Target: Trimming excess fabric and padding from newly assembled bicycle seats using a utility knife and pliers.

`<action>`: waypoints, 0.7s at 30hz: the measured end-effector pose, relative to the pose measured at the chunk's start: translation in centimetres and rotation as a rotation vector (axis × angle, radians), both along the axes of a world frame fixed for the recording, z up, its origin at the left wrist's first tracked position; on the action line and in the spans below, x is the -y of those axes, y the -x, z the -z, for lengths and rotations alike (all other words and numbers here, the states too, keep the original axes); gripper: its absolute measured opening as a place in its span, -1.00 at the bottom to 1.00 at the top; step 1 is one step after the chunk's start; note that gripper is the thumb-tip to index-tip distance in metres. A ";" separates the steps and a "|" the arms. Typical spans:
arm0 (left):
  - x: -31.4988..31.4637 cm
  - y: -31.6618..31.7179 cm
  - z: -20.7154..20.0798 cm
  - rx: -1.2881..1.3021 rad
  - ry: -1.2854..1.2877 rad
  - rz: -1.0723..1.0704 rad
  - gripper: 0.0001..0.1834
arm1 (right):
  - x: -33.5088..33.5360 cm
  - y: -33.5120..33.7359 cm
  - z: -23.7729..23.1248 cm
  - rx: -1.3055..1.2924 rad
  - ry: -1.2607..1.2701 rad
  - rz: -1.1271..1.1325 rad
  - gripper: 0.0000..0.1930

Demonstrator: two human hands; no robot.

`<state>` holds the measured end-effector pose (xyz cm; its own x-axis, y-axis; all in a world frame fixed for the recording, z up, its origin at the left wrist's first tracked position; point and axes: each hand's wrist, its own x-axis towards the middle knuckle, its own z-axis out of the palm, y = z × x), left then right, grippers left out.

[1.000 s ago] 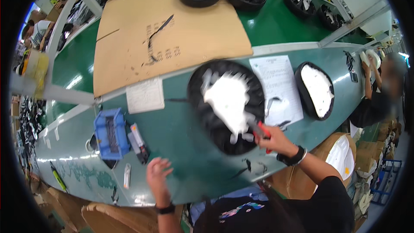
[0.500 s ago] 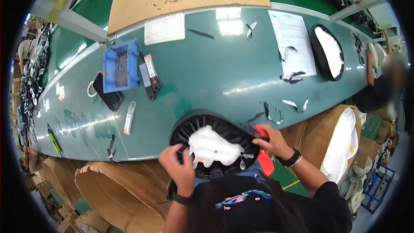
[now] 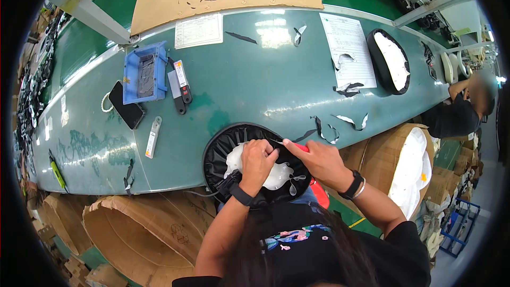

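In front of my body, at the table's near edge, is a rounded pad with a black gathered cover around a lumpy white middle. My left hand is over the white part with its fingers bunched together; what they pinch, if anything, is hidden. My right hand is closed around a red-handled tool, held over the pad's upper right rim. Its thin tip points left toward my left fingers. A similar black pad with a white middle lies farther right on the table.
Black and white scraps lie right of the pad. On the left are a blue bin, a phone, cutters and a green knife. Large cardboard containers stand below the near edge. Another person is at the far right.
My left hand has moved from the pad's left rim, right and up onto its middle. My right hand has shifted left over the rim with the red-handled tool. The view has shifted slightly.
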<state>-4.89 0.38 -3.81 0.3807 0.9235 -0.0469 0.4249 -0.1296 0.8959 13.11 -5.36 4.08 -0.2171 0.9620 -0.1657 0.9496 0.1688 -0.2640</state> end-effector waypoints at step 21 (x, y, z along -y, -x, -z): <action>-5.1 0.6 -1.4 0.148 -0.144 0.743 -0.74 | 5.3 -3.7 1.0 -0.011 0.194 0.064 -0.36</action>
<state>-5.46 5.50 -2.38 0.8960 0.4163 0.1546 0.0575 -0.4538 0.8892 16.76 -10.67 3.12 -0.1594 0.9242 -0.3471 0.9537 0.0534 -0.2959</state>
